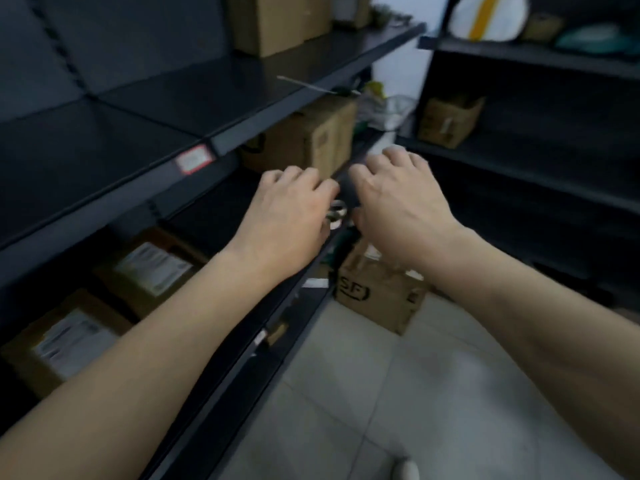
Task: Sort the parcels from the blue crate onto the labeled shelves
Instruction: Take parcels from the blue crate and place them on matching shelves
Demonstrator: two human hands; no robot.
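Both hands held out beside the left shelving (114, 209).
The left hand (287, 220) and right hand (401, 202) are close together, fingers curled; a small pale object (337, 214), blurred, lies between them; grasp cannot be determined.

A white bag (485, 17) with a yellow stripe is being shown at the upper right of the frame, and a teal object (595, 38), too blurred to be named, is being seen further right. A thin pale rod (304, 84) is being displayed lying flat above the centre. Crumpled clear plastic (398, 110) is being seen right of the rod's end. A pale tiled floor (415, 393) is being shown across the lower right, with the toe of a light shoe (405, 472) being cut off by the bottom edge.
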